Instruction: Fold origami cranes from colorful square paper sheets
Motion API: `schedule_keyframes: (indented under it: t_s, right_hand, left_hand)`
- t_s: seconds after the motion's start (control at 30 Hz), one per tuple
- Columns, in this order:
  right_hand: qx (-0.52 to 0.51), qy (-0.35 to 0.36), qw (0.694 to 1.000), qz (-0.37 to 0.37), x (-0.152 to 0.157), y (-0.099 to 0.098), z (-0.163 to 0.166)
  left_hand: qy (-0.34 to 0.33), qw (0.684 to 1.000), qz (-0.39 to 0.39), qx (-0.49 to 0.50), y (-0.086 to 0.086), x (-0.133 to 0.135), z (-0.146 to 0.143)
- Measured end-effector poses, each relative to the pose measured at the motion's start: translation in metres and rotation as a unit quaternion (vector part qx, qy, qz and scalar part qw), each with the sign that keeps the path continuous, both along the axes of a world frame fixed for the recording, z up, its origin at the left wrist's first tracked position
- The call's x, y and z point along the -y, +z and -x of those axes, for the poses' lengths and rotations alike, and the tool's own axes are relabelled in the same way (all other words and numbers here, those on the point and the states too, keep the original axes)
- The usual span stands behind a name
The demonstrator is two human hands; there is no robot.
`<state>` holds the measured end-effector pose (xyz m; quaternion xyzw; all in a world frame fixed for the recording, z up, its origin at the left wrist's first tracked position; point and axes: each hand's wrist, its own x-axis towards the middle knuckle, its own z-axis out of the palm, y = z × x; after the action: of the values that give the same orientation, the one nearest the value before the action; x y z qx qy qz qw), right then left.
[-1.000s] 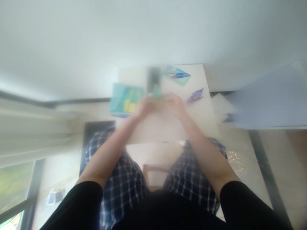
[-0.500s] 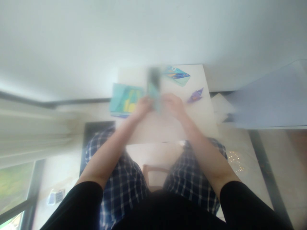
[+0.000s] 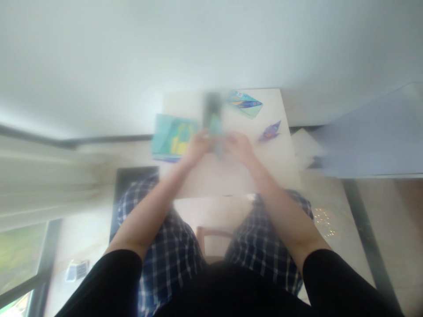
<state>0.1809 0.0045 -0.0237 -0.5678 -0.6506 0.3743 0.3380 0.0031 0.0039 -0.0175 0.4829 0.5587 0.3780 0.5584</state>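
Note:
Between my two hands is a piece of folded teal paper (image 3: 217, 130), narrow and pointed towards the far side, its details smeared by blur. My left hand (image 3: 199, 145) pinches its left side, fingers closed. From the right, my right hand (image 3: 238, 144) grips the other side, fingers bent in. Just beyond the paper lies a dark, blurred rectangular object (image 3: 212, 102), which I cannot make out. A stack of teal paper sheets (image 3: 167, 134) with a yellow print lies left of my left hand.
On the white table (image 3: 277, 171), a folded blue-and-teal paper piece (image 3: 246, 105) lies at the far right, with a small purple folded paper (image 3: 270, 131) nearer me. The wall (image 3: 211, 44) rises behind the table. A pale panel (image 3: 373, 136) stands to the right.
The teal paper between my hands has changed shape or angle: its far end looks more pointed and sits slightly nearer me. Both hands have barely shifted.

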Motion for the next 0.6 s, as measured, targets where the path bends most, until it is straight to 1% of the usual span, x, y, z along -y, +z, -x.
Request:
schedule_keyframes:
  t_s: [0.07,0.13,0.23,0.37,0.5,0.6]
  right_hand:
    - [0.0,-0.008,1.0,-0.004,0.0,0.004,-0.001]
    - [-0.022,-0.018,1.0,0.008,0.0,0.006,-0.002]
    - [-0.1,-0.04,0.993,0.052,0.001,0.009,-0.002]
    - [-0.189,-0.065,0.973,0.112,0.004,0.012,0.001]
    - [-0.254,-0.055,0.953,0.154,0.009,0.015,0.004]
    - [-0.256,-0.039,0.95,0.175,0.009,0.016,0.003]
  left_hand:
    - [0.0,1.0,0.002,0.003,-0.001,0.0,0.001]
    - [-0.008,1.0,0.0,0.013,-0.001,-0.001,0.002]
    - [-0.023,1.0,-0.002,0.018,0.001,0.0,0.004]
    - [-0.034,0.999,-0.006,-0.001,0.004,0.0,0.004]
    - [-0.036,0.999,-0.038,0.003,-0.001,-0.001,0.006]
    - [-0.043,0.997,-0.06,0.002,-0.008,-0.004,0.01]
